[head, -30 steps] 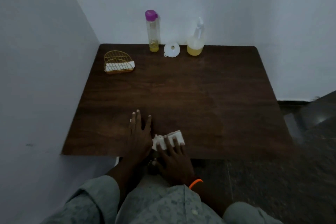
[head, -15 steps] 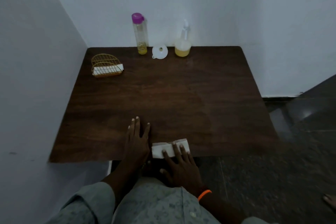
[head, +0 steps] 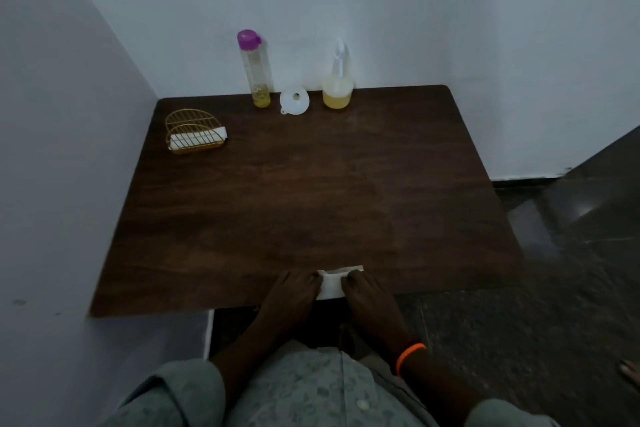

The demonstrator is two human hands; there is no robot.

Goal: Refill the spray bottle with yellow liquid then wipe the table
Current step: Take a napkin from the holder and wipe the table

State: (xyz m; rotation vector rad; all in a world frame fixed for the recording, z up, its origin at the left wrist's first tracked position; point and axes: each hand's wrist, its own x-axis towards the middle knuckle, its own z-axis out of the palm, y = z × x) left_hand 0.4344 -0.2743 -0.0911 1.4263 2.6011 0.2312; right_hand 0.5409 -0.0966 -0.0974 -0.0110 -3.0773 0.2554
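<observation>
A white folded tissue lies at the near edge of the dark wooden table. My left hand and my right hand both have fingertips pinching the tissue from either side. At the back of the table stands the spray bottle with yellow liquid in its lower part. Left of it lies a white funnel, then a tall clear bottle with a purple cap and a little yellow liquid at the bottom.
A gold wire napkin holder with white tissues sits at the table's back left. Walls close in the table on the left and behind. Dark tiled floor lies to the right, with a bare foot at the right edge.
My left hand, flat on the table beside the tissue earlier, has moved right onto the tissue. Both hands now grip it at the table edge. The view has shifted.
</observation>
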